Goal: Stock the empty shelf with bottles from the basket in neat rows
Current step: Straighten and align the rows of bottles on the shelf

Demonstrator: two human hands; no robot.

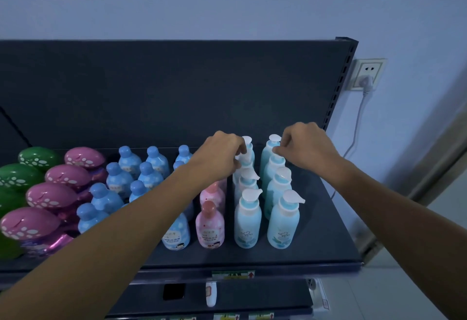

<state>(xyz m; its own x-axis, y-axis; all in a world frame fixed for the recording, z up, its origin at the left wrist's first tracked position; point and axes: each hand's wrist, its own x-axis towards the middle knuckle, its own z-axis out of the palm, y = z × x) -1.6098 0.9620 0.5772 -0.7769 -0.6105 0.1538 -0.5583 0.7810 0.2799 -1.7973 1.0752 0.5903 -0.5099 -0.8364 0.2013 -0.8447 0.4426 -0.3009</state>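
Note:
A dark shelf (pixel 321 233) holds rows of bottles. On its right stand two rows of light blue pump bottles: the left row (pixel 247 221) and the right row (pixel 283 223). My left hand (pixel 222 150) pinches the white pump head of a bottle near the back of the left row. My right hand (pixel 303 142) pinches the pump head of a bottle near the back of the right row. A row of pink bottles (pixel 209 226) stands left of them, partly hidden by my left forearm. The basket is out of view.
Blue round-capped bottles (pixel 118 178) fill the middle of the shelf; purple (pixel 50 198) and green (pixel 17 175) dome-capped bottles fill the left. A lower shelf (pixel 227 297) holds a small white bottle. A wall socket (pixel 366 74) with a plug and cable is at the right.

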